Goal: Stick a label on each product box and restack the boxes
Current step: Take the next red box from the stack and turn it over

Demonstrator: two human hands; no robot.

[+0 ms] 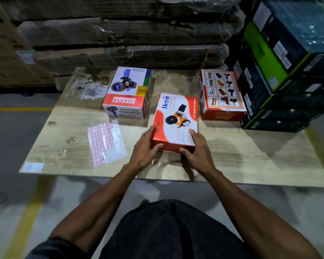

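Head view shows left hand [145, 146] and right hand [196, 148] gripping the Ikon box [176, 120]; set it flat near the label sheet [106, 143] before peeling.

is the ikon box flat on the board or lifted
Lifted and tilted: the Ikon box has its near end raised in both hands, with shadow beneath on the board.

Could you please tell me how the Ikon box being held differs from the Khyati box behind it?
The Ikon box is gripped at its near end by the left hand and the right hand; the Khyati box stands untouched. The Ikon box sits at a slant with its name readable; the Khyati box has its name upside down to the camera. The Ikon box looks flatter, the Khyati box taller. Both are red and white and picture a tape dispenser.
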